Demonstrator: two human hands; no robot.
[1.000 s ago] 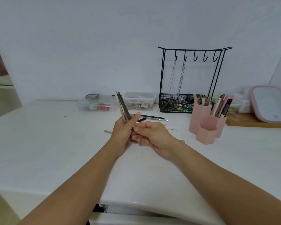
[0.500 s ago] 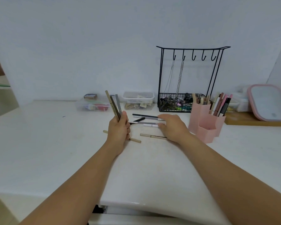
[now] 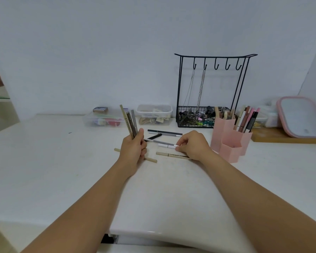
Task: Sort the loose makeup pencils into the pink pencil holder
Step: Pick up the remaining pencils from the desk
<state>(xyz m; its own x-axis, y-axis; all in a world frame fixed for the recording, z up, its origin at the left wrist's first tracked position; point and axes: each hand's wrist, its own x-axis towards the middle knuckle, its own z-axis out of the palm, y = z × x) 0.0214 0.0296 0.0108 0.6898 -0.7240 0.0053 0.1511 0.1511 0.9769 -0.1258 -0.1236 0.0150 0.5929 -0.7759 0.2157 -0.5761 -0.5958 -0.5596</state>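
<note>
Now your left hand [image 3: 133, 152] grips a bundle [image 3: 130, 121] of three pencils upright, while your right hand [image 3: 192, 145] pinches the end of a grey pencil [image 3: 161, 142] lying on the table [image 3: 62, 161]. More pencils [image 3: 164, 132] lie loose between your hands, and the pink holder [image 3: 230, 141] stands just right of them.
</note>
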